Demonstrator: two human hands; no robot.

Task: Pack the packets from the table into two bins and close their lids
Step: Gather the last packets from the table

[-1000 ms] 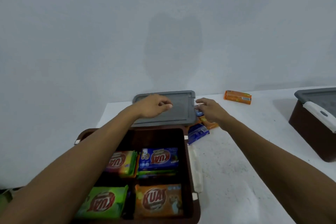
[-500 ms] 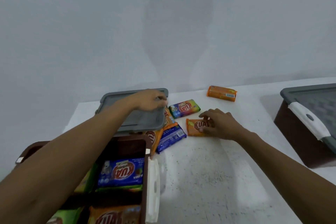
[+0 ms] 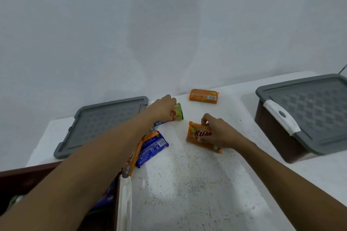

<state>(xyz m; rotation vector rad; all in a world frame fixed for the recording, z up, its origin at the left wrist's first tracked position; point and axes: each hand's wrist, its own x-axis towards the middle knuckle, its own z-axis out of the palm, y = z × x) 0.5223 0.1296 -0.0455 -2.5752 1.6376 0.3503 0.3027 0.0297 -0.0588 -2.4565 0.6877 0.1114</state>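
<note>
Gripping an orange packet (image 3: pixel 195 137) in the right hand (image 3: pixel 218 134): glossy wrapper, crimped ends, red-and-white logo legible as "KUA" up to the knuckles. Lying flat on the speckled white table (image 3: pixel 187 184), near its middle. Thumb against the near long edge, fingers curled over the far one, pinching the wrapper between them.

Covering a green-edged packet (image 3: pixel 178 111) with the left hand (image 3: pixel 163 109), fingers curled down over its top and clasping it; only the right end and a scrap of red logo showing.

Just left of that hand, a loose grey lid (image 3: pixel 101 124), flat by the wall. Under the left forearm, a blue packet (image 3: pixel 150 149) beside overlapping orange wrappers (image 3: pixel 137 151), reaching to the rim of an open brown bin (image 3: pixel 24 178). Beyond both hands, near the wall, a far orange packet (image 3: pixel 203 96), well apart from either. Wide stretch of tabletop between the right hand and a closed brown bin (image 3: pixel 276 137) at the right edge, topped by a fitted grey lid (image 3: pixel 309 114).
</note>
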